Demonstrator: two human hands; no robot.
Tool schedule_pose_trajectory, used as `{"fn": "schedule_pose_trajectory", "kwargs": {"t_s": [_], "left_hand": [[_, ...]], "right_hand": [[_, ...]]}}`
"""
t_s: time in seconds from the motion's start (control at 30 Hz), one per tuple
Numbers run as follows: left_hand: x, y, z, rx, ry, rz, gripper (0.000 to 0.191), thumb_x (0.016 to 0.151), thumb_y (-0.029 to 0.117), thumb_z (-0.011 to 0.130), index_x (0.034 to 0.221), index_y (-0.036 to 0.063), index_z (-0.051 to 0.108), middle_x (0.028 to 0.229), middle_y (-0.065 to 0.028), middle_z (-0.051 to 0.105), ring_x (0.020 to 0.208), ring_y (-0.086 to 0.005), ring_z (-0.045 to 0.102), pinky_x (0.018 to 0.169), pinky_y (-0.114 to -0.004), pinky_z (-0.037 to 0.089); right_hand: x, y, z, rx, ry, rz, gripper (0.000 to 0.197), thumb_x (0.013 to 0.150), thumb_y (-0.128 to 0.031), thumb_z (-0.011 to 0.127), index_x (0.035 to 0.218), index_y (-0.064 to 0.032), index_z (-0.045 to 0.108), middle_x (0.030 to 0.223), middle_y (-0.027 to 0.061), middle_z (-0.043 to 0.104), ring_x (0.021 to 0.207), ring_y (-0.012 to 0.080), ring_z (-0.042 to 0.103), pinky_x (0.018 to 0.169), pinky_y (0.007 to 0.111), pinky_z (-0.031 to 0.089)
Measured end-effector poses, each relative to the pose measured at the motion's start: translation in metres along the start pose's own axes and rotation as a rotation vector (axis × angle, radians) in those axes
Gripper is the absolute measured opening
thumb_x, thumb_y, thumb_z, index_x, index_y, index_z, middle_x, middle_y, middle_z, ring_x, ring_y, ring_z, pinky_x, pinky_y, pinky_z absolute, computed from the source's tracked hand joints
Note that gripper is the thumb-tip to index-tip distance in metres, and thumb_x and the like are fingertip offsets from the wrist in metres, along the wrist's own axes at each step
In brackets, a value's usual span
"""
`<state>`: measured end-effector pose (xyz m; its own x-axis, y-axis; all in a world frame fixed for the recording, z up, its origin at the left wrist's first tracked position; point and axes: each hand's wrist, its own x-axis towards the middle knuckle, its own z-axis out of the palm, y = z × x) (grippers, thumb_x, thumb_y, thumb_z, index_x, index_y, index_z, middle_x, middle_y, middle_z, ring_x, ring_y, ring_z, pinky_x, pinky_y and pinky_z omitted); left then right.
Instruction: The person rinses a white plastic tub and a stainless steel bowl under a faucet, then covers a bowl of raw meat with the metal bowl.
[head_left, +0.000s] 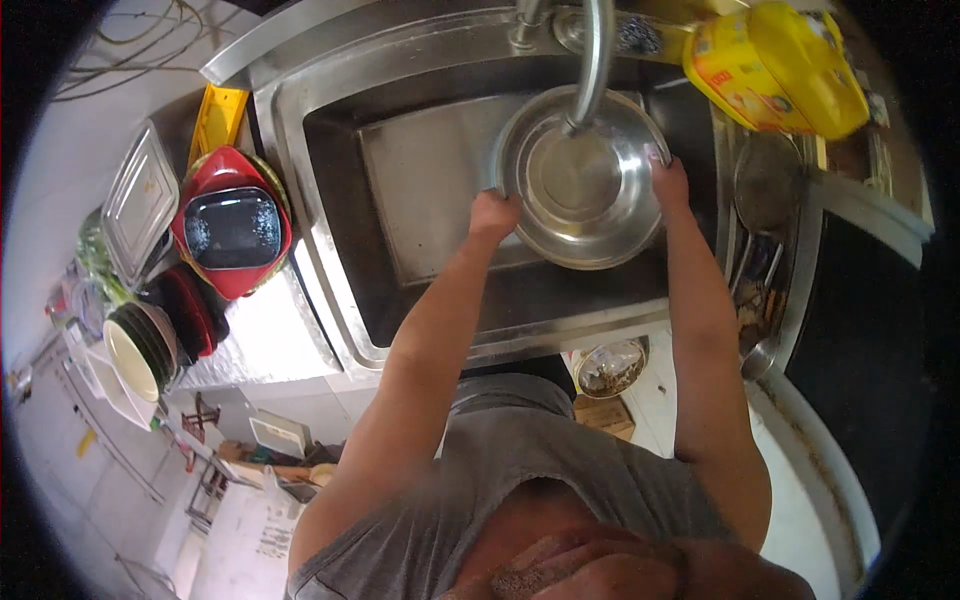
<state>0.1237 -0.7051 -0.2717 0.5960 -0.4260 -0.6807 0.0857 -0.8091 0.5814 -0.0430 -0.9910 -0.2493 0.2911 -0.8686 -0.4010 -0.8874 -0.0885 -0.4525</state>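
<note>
A round stainless steel basin (576, 244) is held over the right part of a metal sink (420, 187). My left hand (495, 215) grips its rim on the left side. On the opposite side, my right hand (667, 180) has hold of the rim, with the thumb over the edge. The curved faucet spout (596, 67) reaches down over the basin, its tip above the far part of the bowl. Clear liquid seems to lie in the bottom, though glare makes this hard to tell.
Left of the sink, a dark rectangular dish (232, 229) rests on a red dish (229, 285). Stacked bowls (135, 352) and a metal lid (141, 202) stand farther left. A yellow plastic jug (772, 71) is at the back right, near a round strainer (766, 184).
</note>
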Motion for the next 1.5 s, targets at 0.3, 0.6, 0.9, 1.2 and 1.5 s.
{"fn": "schedule_pose_trajectory", "kwargs": {"t_s": [0.3, 0.6, 0.9, 1.2, 1.5], "left_hand": [[0.025, 0.002, 0.021, -0.677, 0.208, -0.194, 0.058, 0.076, 0.028, 0.058, 0.114, -0.0122, 0.042, 0.107, -0.0260, 0.055, 0.093, -0.0283, 0.055, 0.081, -0.035, 0.043], [-0.017, 0.005, 0.016, -0.410, 0.139, 0.014, 0.054, 0.076, 0.026, 0.055, 0.115, -0.0098, 0.045, 0.120, -0.0299, 0.041, 0.111, -0.0415, 0.040, 0.096, -0.040, 0.033], [-0.025, -0.041, -0.041, -0.465, 0.257, -0.048, 0.053, 0.078, 0.022, 0.056, 0.118, -0.0099, 0.044, 0.106, -0.0299, 0.055, 0.102, -0.0366, 0.054, 0.088, -0.036, 0.043], [-0.004, -0.082, -0.095, -0.364, 0.256, -0.127, 0.043, 0.076, 0.030, 0.055, 0.090, -0.0106, 0.059, 0.091, -0.0318, 0.057, 0.089, -0.0457, 0.055, 0.079, -0.044, 0.045], [-0.008, -0.044, -0.106, -0.154, 0.494, -0.014, 0.030, 0.084, 0.029, 0.054, 0.083, -0.0017, 0.054, 0.089, -0.0237, 0.057, 0.083, -0.0413, 0.055, 0.074, -0.046, 0.044]], "right_hand": [[0.038, 0.000, 0.002, 0.277, -0.310, 0.153, 0.075, 0.075, -0.057, 0.058, 0.115, 0.0058, 0.052, 0.104, 0.0182, 0.058, 0.090, 0.0289, 0.055, 0.079, 0.040, 0.043], [0.055, 0.049, 0.005, 0.832, -0.505, 0.406, 0.034, 0.091, -0.034, 0.044, 0.106, -0.0063, 0.057, 0.095, 0.0069, 0.062, 0.085, 0.0213, 0.059, 0.076, 0.035, 0.048], [-0.011, -0.026, 0.025, 0.637, -0.472, 0.402, 0.036, 0.090, -0.036, 0.049, 0.108, -0.0047, 0.053, 0.090, 0.0055, 0.060, 0.078, 0.0190, 0.058, 0.071, 0.034, 0.049], [-0.048, -0.056, 0.094, 0.261, -0.186, 0.090, 0.060, 0.086, -0.046, 0.048, 0.116, 0.0049, 0.050, 0.113, 0.0201, 0.054, 0.101, 0.0271, 0.052, 0.086, 0.036, 0.040], [-0.050, -0.059, 0.085, -0.098, -0.033, -0.292, 0.038, 0.088, -0.033, 0.049, 0.099, 0.0018, 0.056, 0.086, 0.0173, 0.062, 0.077, 0.0261, 0.058, 0.071, 0.035, 0.043]]}}
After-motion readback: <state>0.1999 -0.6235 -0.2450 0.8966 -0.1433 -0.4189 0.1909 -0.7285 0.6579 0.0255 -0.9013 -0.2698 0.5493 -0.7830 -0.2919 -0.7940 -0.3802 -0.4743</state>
